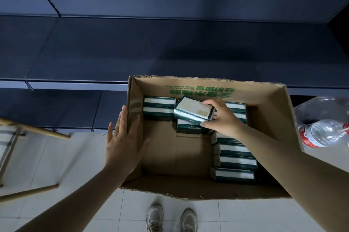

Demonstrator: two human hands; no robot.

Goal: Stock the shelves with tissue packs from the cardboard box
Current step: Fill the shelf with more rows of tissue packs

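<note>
An open cardboard box (268,99) stands on the floor in front of dark blue shelves (170,46). Several green-and-white tissue packs lie inside, some along the far wall (159,108) and a row down the right side (235,162). My right hand (221,118) grips one tissue pack (192,110) by its right end, tilted above the others near the far wall. My left hand (122,141) lies flat with straight fingers against the box's left wall, holding nothing.
Plastic water bottles in clear wrap (324,131) lie right of the box. A wooden-legged frame (28,133) stands at the left on the pale tiled floor (75,156). My shoes (170,218) are just behind the box. The shelf boards in view are bare.
</note>
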